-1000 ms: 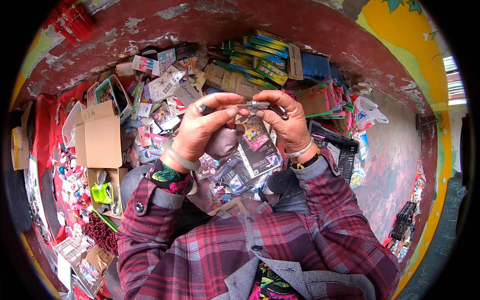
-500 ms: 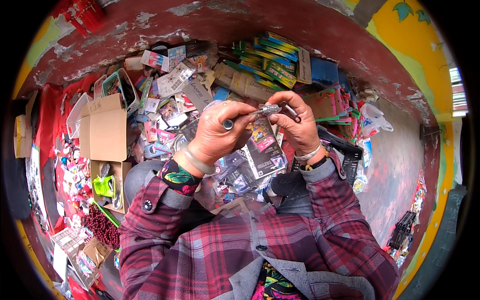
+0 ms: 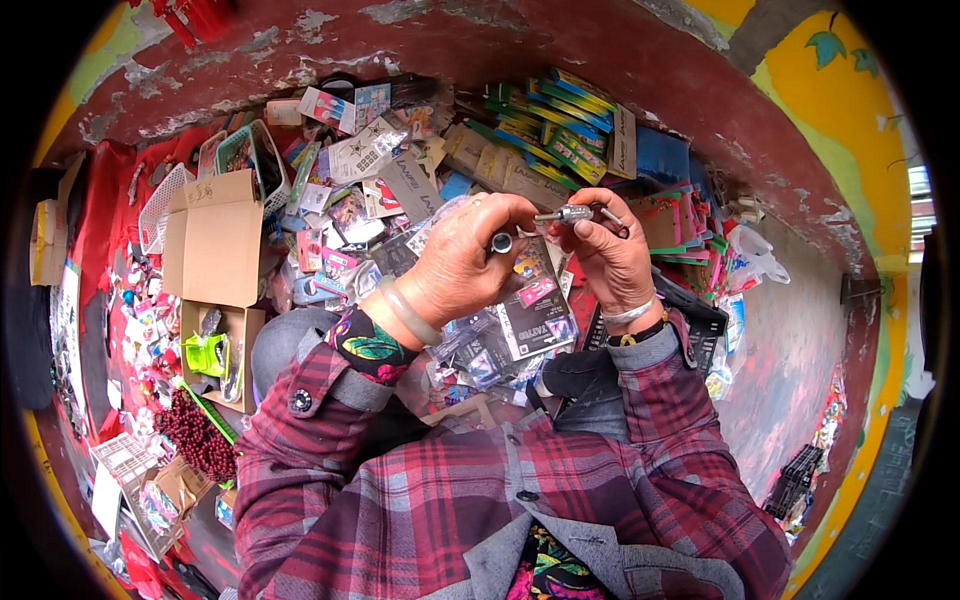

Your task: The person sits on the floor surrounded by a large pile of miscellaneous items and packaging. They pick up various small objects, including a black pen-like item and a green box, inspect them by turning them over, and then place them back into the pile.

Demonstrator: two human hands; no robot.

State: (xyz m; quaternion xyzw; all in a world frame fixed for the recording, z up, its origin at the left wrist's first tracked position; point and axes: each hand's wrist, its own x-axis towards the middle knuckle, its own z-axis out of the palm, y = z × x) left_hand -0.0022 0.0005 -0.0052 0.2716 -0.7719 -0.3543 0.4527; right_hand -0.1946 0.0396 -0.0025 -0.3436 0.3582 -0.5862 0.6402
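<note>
My right hand (image 3: 612,250) pinches a small silver metal piece (image 3: 572,213) with a ribbed barrel. A thin rod sticks out of it toward my left fingertips, and a dark looped part shows behind my right fingers. Closed beside it, my left hand (image 3: 460,250) grips a small dark cylinder (image 3: 502,242) with a pale round end; the rest of it is hidden in the palm. Whether the left fingertips touch the rod, I cannot tell. Below both hands lies a heap of flat plastic-wrapped packets (image 3: 535,325).
An open cardboard box (image 3: 213,240) with bright green items stands at the left. Baskets (image 3: 250,165) sit behind it, dark red beads (image 3: 195,435) nearer. Yellow-green packs (image 3: 575,155) pile against the red wall (image 3: 440,45). A black crate (image 3: 705,320) lies at the right, beside a plastic bag (image 3: 755,255).
Both hands have shifted slightly right in view. The left fingertips have drawn back from the silver piece, baring more of its thin rod. The looped part is now more hidden behind my right fingers.
</note>
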